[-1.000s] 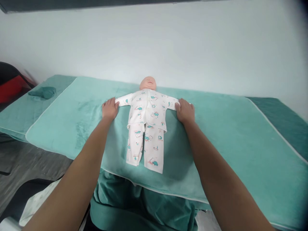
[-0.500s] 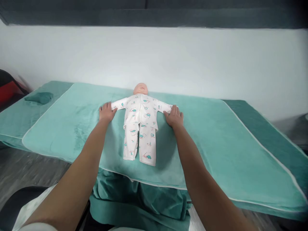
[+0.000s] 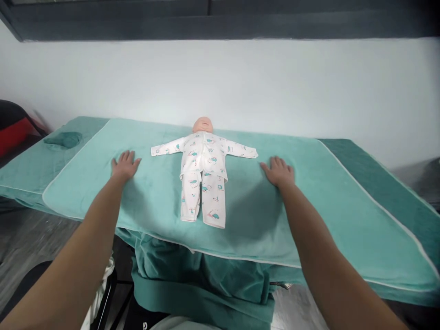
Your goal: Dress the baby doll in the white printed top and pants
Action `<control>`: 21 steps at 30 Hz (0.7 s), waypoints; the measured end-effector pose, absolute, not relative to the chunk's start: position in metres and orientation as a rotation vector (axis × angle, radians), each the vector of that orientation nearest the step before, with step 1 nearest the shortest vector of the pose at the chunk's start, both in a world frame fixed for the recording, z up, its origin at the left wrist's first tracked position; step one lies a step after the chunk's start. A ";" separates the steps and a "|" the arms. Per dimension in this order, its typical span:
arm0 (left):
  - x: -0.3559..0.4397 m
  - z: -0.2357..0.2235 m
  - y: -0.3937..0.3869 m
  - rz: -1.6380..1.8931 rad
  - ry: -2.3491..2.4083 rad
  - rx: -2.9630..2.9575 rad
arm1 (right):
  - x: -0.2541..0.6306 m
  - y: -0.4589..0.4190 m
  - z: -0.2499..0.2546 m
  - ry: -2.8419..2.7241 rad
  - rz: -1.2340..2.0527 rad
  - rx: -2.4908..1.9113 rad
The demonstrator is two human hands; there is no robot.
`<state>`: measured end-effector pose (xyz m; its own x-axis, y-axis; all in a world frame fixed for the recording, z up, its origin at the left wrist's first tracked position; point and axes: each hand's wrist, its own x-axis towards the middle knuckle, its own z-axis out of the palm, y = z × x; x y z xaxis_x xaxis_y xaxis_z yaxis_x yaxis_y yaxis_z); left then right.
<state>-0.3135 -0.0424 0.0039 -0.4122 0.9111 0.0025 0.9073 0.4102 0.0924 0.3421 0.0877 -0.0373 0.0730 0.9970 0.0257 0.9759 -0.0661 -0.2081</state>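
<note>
A baby doll (image 3: 202, 124) lies on its back on the green bed cover (image 3: 330, 206), its head toward the wall. It wears a white printed pajama top (image 3: 205, 153) with the sleeves spread wide, and matching pants (image 3: 213, 201) with the legs straight down. To the left of one sleeve, my left hand (image 3: 125, 166) rests on the cover with fingers spread, apart from the doll. My right hand (image 3: 279, 171) is just beyond the other cuff, fingers apart and holding nothing. The doll's hands are hidden by the sleeves, if it has any.
A small dark green cushion (image 3: 63, 140) sits at the bed's left end. Behind the bed rises a white wall (image 3: 220, 82) below a dark frame. A black and red chair (image 3: 15, 133) stands at far left. Green cloth (image 3: 202, 279) hangs over the near edge.
Both hands have let go of the sleeve cuffs and moved outward, left and right, onto the cover. The sleeves stay stretched out. The view has shifted slightly.
</note>
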 end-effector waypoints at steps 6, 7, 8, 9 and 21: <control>-0.389 0.007 -0.096 0.066 2.689 1.525 | 0.430 0.052 -0.031 -1.871 0.217 -2.335; -0.398 0.009 -0.106 0.067 2.682 1.531 | 0.442 0.044 -0.029 -1.866 0.224 -2.345; -0.406 0.010 -0.115 0.070 2.663 1.555 | 0.453 0.036 -0.027 -1.878 0.229 -2.344; -0.412 0.012 -0.124 0.073 2.650 1.575 | 0.464 0.028 -0.026 -1.895 0.228 -2.346; -0.449 0.010 -0.174 0.105 2.691 1.584 | 0.566 -0.030 -0.050 -2.062 0.077 -2.397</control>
<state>-0.4491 -0.1743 0.0101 -0.4858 0.8738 0.0192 0.8727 0.4837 0.0669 0.5656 -0.0299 -0.0496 0.1492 0.9875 -0.0506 0.9885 -0.1501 -0.0156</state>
